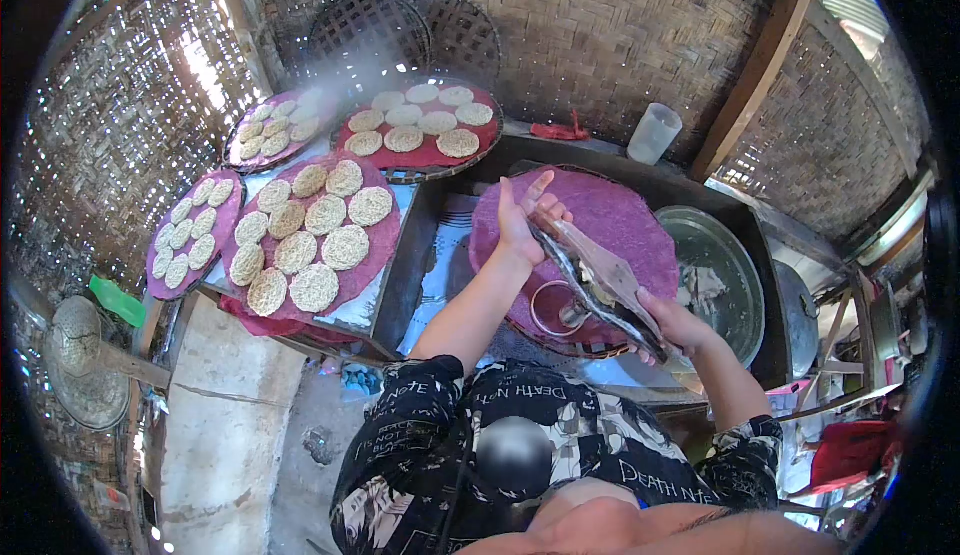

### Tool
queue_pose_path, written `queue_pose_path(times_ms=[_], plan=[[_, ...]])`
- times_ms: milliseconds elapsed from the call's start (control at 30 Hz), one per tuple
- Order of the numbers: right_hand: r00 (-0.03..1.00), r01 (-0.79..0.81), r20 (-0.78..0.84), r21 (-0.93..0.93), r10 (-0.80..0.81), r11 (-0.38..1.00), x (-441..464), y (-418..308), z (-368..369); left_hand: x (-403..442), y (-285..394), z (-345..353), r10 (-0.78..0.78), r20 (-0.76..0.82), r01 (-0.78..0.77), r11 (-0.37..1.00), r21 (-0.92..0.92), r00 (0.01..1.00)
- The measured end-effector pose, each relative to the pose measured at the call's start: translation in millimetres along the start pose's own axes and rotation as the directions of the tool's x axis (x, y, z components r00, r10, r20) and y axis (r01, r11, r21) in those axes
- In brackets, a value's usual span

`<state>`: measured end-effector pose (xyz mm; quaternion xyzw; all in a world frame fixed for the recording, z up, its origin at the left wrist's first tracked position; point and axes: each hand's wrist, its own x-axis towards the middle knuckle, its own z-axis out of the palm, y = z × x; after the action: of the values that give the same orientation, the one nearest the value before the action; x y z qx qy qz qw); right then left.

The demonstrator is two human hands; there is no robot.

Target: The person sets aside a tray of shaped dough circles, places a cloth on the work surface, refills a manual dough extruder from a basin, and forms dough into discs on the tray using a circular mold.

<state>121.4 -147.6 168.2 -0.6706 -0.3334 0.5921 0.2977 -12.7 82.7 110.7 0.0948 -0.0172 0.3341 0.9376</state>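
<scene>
Both my hands hold a long flat two-layered board (612, 263) tilted over a purple cloth-covered tray (625, 213). One face is pinkish brown, the edge is dark, and a little pale stuff shows between the layers. My left hand (530, 217) grips its upper left end, thumb and a finger sticking up. At the lower right end my right hand (672, 323) is closed round it, some fingers hidden underneath. Below the board, a metal ring (540, 323) lies on the purple cloth, partly covered by the board.
Round pale noodle-like cakes (345, 247) sit on several purple and red cloth-lined trays (430, 159) at the left and back. Right of the tray stands a large basin (745, 265) of water. A translucent cup (655, 133) stands on the back ledge, near a red item (560, 132).
</scene>
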Motion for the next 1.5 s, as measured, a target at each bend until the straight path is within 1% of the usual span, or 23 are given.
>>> queue_pose_path(times_ms=[33,133,233,267,333,367,500,533,600,700,767,800,900,1000,1100,1200,1233,1267,1300,1333,1367,1400,1500], plan=[[1.000,0.007,-0.021,-0.045,-0.008,0.999,-1,-3,1,-1,0,-2,0.001,0.001,-0.001,1.000,-0.016,1.000],[1.000,0.000,-0.014,-0.086,-0.001,0.996,-3,-8,1,-8,-4,-4,0.044,-0.045,-0.043,0.998,0.037,0.998],[1.000,-0.017,-0.028,-0.107,0.014,0.994,3,-1,6,-15,0,-4,0.068,-0.147,-0.060,0.996,0.063,0.987],[1.000,0.000,-0.022,-0.081,-0.002,0.997,6,1,11,-18,3,-3,0.075,-0.167,-0.063,0.995,0.076,0.983],[0.998,-0.010,-0.059,-0.107,0.003,0.994,11,0,22,-21,11,0,0.091,-0.201,-0.071,0.992,0.102,0.975],[0.997,-0.014,-0.077,-0.121,0.005,0.993,13,-1,25,-20,16,0,0.090,-0.184,-0.068,0.990,0.120,0.979],[0.988,0.100,-0.097,-0.181,-0.119,0.978,33,6,30,-10,33,7,0.094,-0.130,-0.070,0.981,0.182,0.987],[0.976,0.133,-0.143,-0.194,-0.162,0.972,36,7,31,-7,36,8,0.094,-0.110,-0.071,0.978,0.195,0.989],[0.940,0.196,-0.234,-0.225,-0.248,0.954,41,10,33,-4,38,11,0.091,-0.090,-0.072,0.978,0.197,0.992],[0.845,0.313,-0.309,-0.377,-0.437,0.872,43,16,26,2,31,16,0.079,-0.082,-0.064,0.984,0.163,0.994],[0.837,0.314,-0.298,-0.424,-0.459,0.849,43,24,13,6,25,13,0.062,-0.064,-0.053,0.988,0.142,0.996],[0.833,0.314,-0.294,-0.447,-0.469,0.838,43,27,9,8,21,11,0.058,-0.063,-0.047,0.984,0.171,0.996],[0.887,0.186,-0.352,-0.318,-0.298,0.930,21,13,14,14,9,4,0.021,-0.001,-0.020,0.991,0.132,1.000],[0.908,0.128,-0.357,-0.264,-0.220,0.956,9,11,15,12,-2,10,0.050,-0.056,-0.040,0.984,0.176,0.997],[0.903,0.134,-0.363,-0.272,-0.231,0.953,1,14,15,14,-3,-5,-0.057,0.148,0.041,0.993,0.110,0.987],[0.906,0.207,-0.339,-0.169,-0.255,0.964,-3,21,16,-3,-3,39,-0.099,-0.064,0.110,0.977,0.183,0.993],[0.903,0.239,-0.339,-0.120,-0.266,0.964,-6,20,17,-3,-6,36,-0.158,-0.121,0.190,0.918,0.349,0.980],[0.900,0.270,-0.338,-0.068,-0.277,0.960,-8,18,20,-7,-10,29,-0.203,-0.187,0.271,0.822,0.500,0.961],[0.896,0.302,-0.337,-0.014,-0.288,0.953,-9,18,22,-11,-16,19,-0.235,-0.260,0.349,0.694,0.630,0.937],[0.888,0.317,-0.346,-0.013,-0.302,0.948,-6,21,22,-10,-31,-17,-0.186,-0.226,0.288,0.454,0.843,0.956],[0.880,0.332,-0.357,-0.012,-0.314,0.943,-3,26,21,-11,-44,-48,-0.155,-0.175,0.200,0.163,0.966,0.972],[0.870,0.347,-0.370,-0.010,-0.326,0.938,-1,30,20,-20,-39,-50,-0.215,-0.134,0.139,0.009,0.990,0.967],[0.858,0.354,-0.408,0.026,-0.313,0.935,0,31,27,-28,-40,-47,-0.190,-0.123,0.159,0.190,0.969,0.974]])
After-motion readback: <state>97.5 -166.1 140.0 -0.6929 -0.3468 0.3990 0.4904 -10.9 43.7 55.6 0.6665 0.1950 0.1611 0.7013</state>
